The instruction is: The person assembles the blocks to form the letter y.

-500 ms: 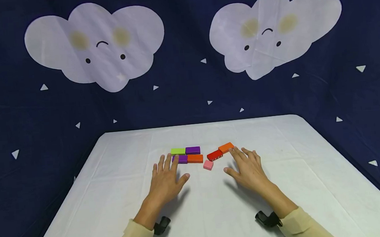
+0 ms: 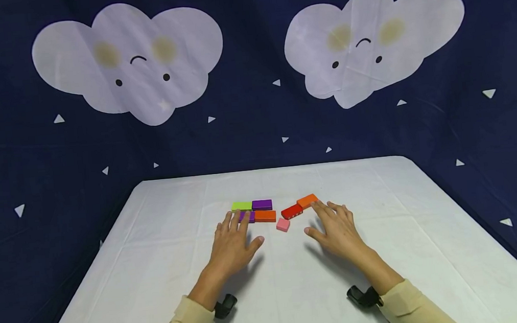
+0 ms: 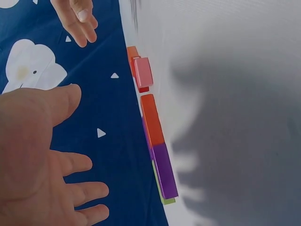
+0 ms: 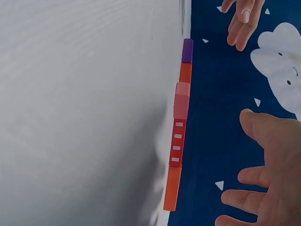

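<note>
My left hand (image 2: 230, 245) hovers over the white table with its fingers spread and nothing in them. In the head view its fingertips overlap the near purple block (image 2: 247, 217). That block lies end to end with an orange block (image 2: 265, 216); behind them sit a lime green block (image 2: 242, 206) and a second purple block (image 2: 262, 205). My right hand (image 2: 338, 231) is also held above the table, fingers extended, its fingertips beside the right orange block (image 2: 307, 201). A red block with white marks (image 4: 177, 143) adjoins that one at a slant. A small pink block (image 2: 283, 225) lies nearest me.
The white cloth-covered table (image 2: 278, 283) ends at a dark blue curtain (image 2: 256, 141) printed with clouds and triangles. A black camera mount (image 2: 225, 306) sits on my left wrist, another mount (image 2: 364, 297) on my right.
My left hand has shifted slightly to the right, so its fingers overlap more of the near purple block. The right hand and the blocks stay in place.
</note>
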Action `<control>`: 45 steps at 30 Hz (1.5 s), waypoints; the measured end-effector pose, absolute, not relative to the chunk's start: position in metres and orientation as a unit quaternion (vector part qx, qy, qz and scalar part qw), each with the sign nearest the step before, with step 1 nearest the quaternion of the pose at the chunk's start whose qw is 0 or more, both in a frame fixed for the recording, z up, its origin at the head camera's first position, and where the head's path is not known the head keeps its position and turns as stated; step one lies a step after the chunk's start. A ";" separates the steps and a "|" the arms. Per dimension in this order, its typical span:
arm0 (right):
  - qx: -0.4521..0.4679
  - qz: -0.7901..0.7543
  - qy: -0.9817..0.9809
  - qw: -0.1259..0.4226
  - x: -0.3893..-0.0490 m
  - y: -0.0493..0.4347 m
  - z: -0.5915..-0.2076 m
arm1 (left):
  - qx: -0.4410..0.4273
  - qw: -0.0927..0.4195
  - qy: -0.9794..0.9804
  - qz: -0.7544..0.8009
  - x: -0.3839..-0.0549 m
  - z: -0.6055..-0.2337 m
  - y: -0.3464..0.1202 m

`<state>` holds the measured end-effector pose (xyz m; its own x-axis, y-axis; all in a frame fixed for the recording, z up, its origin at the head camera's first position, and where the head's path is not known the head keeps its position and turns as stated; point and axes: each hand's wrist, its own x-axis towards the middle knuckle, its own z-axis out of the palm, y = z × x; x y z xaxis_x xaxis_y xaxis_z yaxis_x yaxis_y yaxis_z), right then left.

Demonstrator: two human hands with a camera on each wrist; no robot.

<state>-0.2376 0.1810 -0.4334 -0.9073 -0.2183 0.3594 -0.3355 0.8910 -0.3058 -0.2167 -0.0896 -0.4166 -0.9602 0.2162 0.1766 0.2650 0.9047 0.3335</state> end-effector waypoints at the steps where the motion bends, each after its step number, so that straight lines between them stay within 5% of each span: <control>1: 0.145 0.184 -0.959 0.160 -0.238 0.181 -0.433 | -0.125 0.069 -0.973 -0.180 -0.217 -0.417 -0.089; 45: 0.134 0.209 -0.957 0.148 -0.253 0.183 -0.437 | -0.172 0.079 -0.959 -0.211 -0.233 -0.422 -0.061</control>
